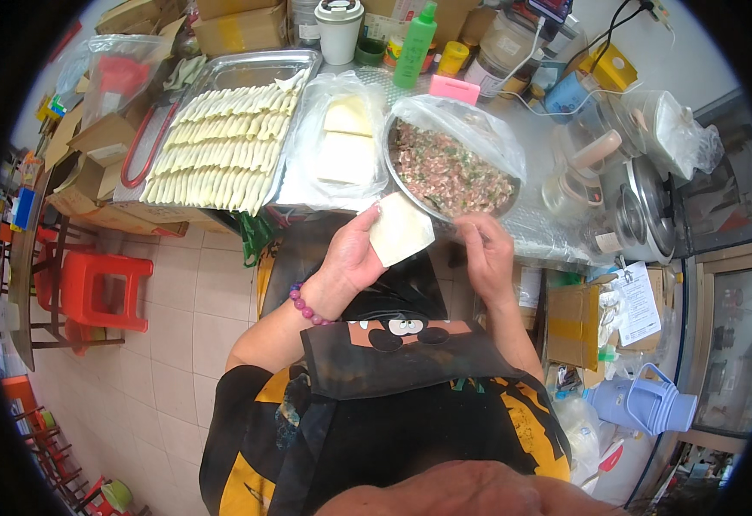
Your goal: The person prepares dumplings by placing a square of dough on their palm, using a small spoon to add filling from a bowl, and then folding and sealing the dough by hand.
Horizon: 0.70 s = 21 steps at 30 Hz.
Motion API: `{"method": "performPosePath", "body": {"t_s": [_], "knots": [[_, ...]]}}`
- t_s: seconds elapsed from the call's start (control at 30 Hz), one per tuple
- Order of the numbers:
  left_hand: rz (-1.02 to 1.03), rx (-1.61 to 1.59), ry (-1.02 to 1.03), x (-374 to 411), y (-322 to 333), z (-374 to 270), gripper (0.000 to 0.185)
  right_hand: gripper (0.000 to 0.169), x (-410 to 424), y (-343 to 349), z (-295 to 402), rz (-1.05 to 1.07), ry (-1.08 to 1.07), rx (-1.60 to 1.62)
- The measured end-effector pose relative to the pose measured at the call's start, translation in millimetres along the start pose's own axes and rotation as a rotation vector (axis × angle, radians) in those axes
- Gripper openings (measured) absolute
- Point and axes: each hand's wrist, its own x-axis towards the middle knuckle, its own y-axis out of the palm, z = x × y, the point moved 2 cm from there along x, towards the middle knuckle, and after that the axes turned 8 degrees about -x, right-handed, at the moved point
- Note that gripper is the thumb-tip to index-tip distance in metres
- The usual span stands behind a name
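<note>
A square dough wrapper (401,230) lies flat across my left hand (355,251), held between thumb and fingers. At the near right rim of a round metal bowl (390,169), my right hand (487,248) has its fingers bent together; whether a thin tool is between them cannot be made out. Minced meat with green bits (450,171) fills the bowl, and a clear plastic bag (472,122) covers its far side. Left of the bowl, stacked wrappers (345,158) rest in an opened plastic bag (308,145). Rows of folded dumplings (218,145) stand on a metal tray (247,61).
A green spray bottle (416,51), a lidded white cup (339,32) and a pink box (454,89) stand behind the bowl. Right of it are clear jars (569,190). A red stool (106,289) is at left, a blue thermos jug (640,401) at lower right.
</note>
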Motion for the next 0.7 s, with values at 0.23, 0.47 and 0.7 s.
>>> {"method": "performPosePath", "body": {"t_s": [0.23,0.47,0.7], "knots": [[-0.006,-0.043,0.055,3.1,-5.2,-3.4,0.043,0.013,-4.2,-0.3,-5.3,0.017,0.104,0.135],[0.049,-0.043,0.011,3.0,0.0,-2.6,0.044,0.015,-9.0,1.6,-8.9,-0.003,0.143,0.168],[0.004,-0.048,0.021,2.1,-0.3,0.5,0.043,0.017,-13.0,3.7,-14.7,-0.027,0.213,0.239]]}}
